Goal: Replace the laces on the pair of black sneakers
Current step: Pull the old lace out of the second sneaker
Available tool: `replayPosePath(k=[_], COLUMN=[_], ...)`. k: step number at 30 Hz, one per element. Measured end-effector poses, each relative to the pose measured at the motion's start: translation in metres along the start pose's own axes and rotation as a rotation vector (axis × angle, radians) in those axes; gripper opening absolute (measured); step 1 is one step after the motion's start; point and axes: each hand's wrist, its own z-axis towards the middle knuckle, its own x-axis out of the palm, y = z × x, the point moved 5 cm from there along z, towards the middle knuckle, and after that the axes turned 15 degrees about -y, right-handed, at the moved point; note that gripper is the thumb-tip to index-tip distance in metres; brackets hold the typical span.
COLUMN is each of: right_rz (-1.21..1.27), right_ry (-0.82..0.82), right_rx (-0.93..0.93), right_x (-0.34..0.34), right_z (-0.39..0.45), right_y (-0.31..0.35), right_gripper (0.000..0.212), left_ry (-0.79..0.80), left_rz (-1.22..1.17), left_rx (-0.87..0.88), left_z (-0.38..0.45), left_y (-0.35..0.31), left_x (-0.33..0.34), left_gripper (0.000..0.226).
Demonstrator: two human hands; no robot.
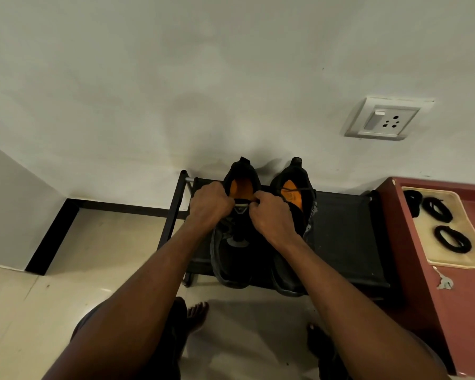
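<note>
Both hands curled at throat of left black fabric sneaker (235, 253) on low black shoe rack (343, 237) — left hand (210, 205), right hand (272, 215) pinching thin black lace (243, 205), I judge. Lace limp, light — I'd take it near eyelets.

2 sneakers (261, 242) on rack (346, 237), cabinet (422, 270) right
</note>
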Motion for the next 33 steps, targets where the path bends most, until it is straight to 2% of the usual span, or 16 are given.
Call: replayPosePath(k=[5,9,12,15,17,20,25,28,30,33], right_rz=[0.069,0.003,-0.028,-0.103,-0.120,-0.104,-0.133,-0.123,-0.118,-0.056], right_ry=[0.023,-0.033,-0.022,-0.038,0.021,0.192,0.216,0.307,0.351,0.261], right_rx=[0.097,0.033,-0.024,-0.156,-0.219,-0.230,-0.262,-0.222,-0.218,-0.205], right_x=[-0.009,-0.008,-0.004,0.000,0.004,0.012,0.015,0.016,0.018,0.018], right_z=[0.006,0.002,0.002,0.001,0.000,-0.006,-0.010,-0.005,-0.003,-0.002], right_y=[-0.011,-0.005,0.000,0.010,0.020,0.030,0.035,0.032,0.030,0.027], right_gripper=[0.020,0.019,0.023,0.029,0.038,0.044,0.043,0.042,0.034,0.018], left_ry=[-0.004,0.058,0.131,0.191,0.196,0.196,0.188,0.204,0.217,0.229], left_rz=[-0.028,-0.074,-0.158,-0.209,-0.192,-0.158,-0.128,-0.189,-0.217,-0.201], left_rx=[-0.046,0.015,-0.005,-0.045,-0.032,0.015,0.044,0.033,0.005,0.000], left_z=[0.000,0.004,0.010,0.011,0.011,0.011,0.011,0.012,0.014,0.014], left_y=[0.007,0.006,0.008,0.009,0.007,0.003,0.003,0.004,0.006,0.007], left_x=[-0.006,0.004,0.008,0.015,0.015,0.012,0.010,0.008,0.006,0.003], left_gripper=[0.024,0.023,0.025,0.028,0.028,0.023,0.030,0.027,0.023,0.026])
